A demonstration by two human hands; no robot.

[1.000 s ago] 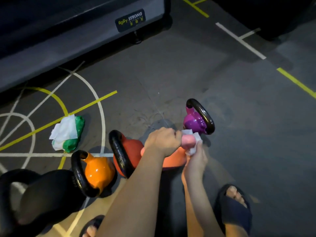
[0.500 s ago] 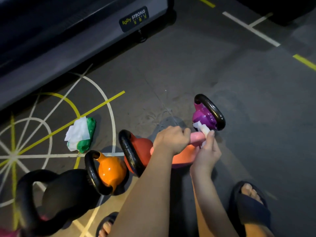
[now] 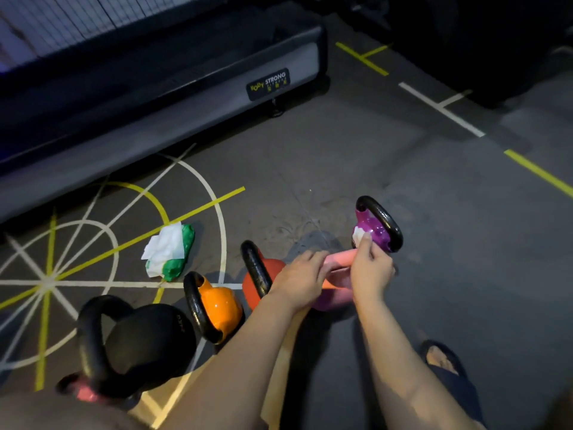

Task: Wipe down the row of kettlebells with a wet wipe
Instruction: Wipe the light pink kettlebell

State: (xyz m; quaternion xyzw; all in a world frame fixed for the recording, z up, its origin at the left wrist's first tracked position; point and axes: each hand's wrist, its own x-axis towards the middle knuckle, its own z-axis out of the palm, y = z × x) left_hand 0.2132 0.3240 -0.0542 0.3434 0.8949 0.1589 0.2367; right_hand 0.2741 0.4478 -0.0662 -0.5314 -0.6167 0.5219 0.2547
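Purple end of the row. My right hand (image 3: 370, 270) pinches the wet wipe (image 3: 358, 235), pressed against the body of the purple kettlebell (image 3: 379, 234), under its black handle. My left hand (image 3: 302, 276) is curled round the grip of the pink kettlebell (image 3: 339, 259), just beside purple. The wipe pack (image 3: 170, 251) lies well apart from purple. My call: sweep round the whole bell, then up the handle loop. A light bell may rock, so I'd steady it.

Kettlebells in a row on a gym floor (image 3: 341, 150)
Left hand (image 3: 299, 282) grips the pink kettlebell (image 3: 339, 258) by its handle; right hand (image 3: 370, 268) pinches a wet wipe (image 3: 359, 235) against the purple kettlebell (image 3: 379, 231).
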